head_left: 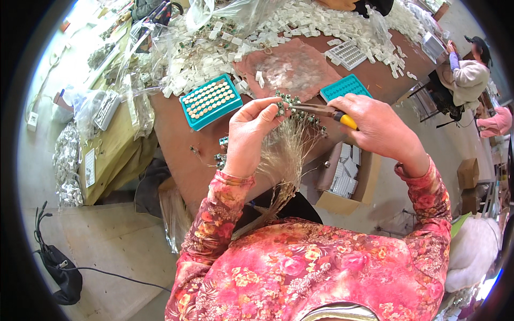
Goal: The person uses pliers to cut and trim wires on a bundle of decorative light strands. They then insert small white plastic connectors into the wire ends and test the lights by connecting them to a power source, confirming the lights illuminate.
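Note:
My left hand is closed, thumb against fingers, on a small green electronic part above the table. In my right hand is a pair of pliers with yellow and black handles, its jaws reaching the green part beside my left fingertips. Whether the jaws bite on the part is too small to tell. A bundle of thin pale wires hangs below my hands and runs down toward my lap. More small green parts cluster around the plier jaws.
A teal tray with rows of round cream pieces lies left on the brown table. Another teal tray is at right. Behind are a pink cloth and heaped white pieces. An open carton stands below; a person sits far right.

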